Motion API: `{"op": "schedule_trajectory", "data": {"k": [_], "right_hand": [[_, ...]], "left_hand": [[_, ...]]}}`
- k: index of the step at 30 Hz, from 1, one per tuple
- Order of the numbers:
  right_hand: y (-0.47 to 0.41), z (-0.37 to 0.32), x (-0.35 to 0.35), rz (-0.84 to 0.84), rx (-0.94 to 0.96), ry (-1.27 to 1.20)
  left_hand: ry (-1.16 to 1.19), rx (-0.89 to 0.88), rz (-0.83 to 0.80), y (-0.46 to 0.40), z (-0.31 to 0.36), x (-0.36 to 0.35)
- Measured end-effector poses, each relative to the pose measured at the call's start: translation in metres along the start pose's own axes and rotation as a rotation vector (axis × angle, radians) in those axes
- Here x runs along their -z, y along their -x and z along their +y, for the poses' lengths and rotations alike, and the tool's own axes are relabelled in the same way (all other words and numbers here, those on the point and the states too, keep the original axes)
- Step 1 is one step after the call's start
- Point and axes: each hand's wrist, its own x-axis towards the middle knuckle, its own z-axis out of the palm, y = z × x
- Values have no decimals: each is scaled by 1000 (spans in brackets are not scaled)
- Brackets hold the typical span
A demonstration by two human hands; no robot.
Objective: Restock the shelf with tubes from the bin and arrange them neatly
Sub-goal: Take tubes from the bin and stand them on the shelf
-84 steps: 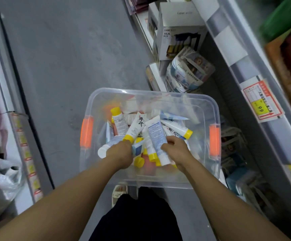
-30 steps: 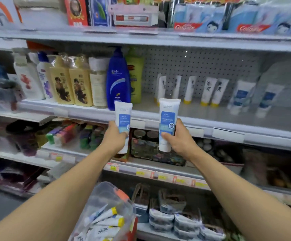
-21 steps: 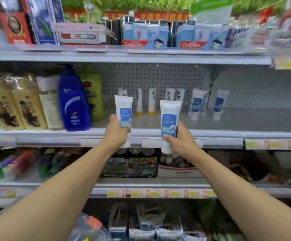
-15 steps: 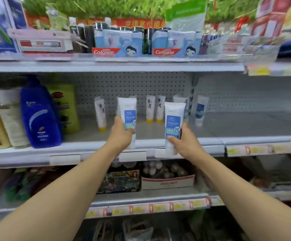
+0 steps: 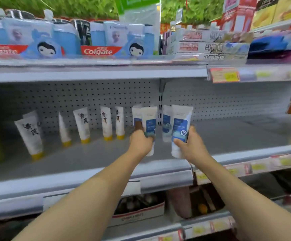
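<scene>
Nearest to you, both forearms reach over the front lip of the shelf (image 5: 89, 178), and each hand is wrapped round a tube low on its body, cap end down, which looks like the right hold for standing it on its cap as the stocked ones stand. Your left hand (image 5: 140, 142) grips the left tube (image 5: 149, 126), fingers curled across its lower half; your right hand (image 5: 190, 146) grips the right tube (image 5: 180, 129) the same way, thumb on its front face. Both tubes hang over the shelf deck, not yet set down as far as I can judge. They are white, flat-crimped at the top, with a blue label panel and a white cap. Just behind each stands a matching blue-label tube (image 5: 166, 124), so you seem to be filling the front of those two columns. Further back and to the left, the yellow-capped tubes (image 5: 106, 123) stand in a loose row against the pegboard (image 5: 71, 98), some leaning. The bin is out of view.
</scene>
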Motion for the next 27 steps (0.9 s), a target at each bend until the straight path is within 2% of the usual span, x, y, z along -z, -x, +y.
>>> {"op": "schedule_trajectory", "data": {"k": [7,10,14,18,22,27], "right_hand": [[-44,32,-3,12,-7,-64],[-60,40,-10,-9,-21,-83],[-74,57,-16,-23,-14,21],[-81,58,-21,-49,-52,-103],[-84,54,-25,-58,-61,-96],[-85,50,-30,-52,-51,-88]], "left_hand": [[-142,65,79,-47,-4,-62],[-107,37,160,-57,-11,-73],[-32,-37,216,-67,-21,-80],[-44,-52,254,-72,-21,-84],[-63,-20,228,-74,-20,-83],[-201,105,103,-67,-16,-75]]}}
